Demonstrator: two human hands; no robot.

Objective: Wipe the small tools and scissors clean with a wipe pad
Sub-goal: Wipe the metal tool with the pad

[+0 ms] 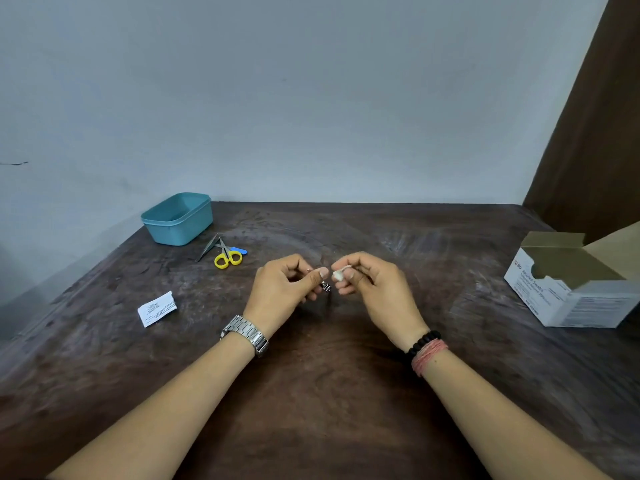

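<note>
My left hand [285, 289] pinches a small metal tool [325, 286], mostly hidden by the fingers, above the middle of the dark wooden table [311, 393]. My right hand [372, 289] pinches a crumpled white wipe pad [338, 275] right beside that tool. The pad and the tool are almost touching. Yellow-handled scissors [227, 256] lie at the back left. Beside them lie grey metal tweezers [207, 247] and a small blue-handled tool [239, 251].
A teal plastic tub [178, 218] stands at the back left corner. A torn white wipe wrapper [157, 308] lies at the left. An open white box of alcohol swabs [571, 282] stands at the right edge, with a brown curtain [595, 116] behind it.
</note>
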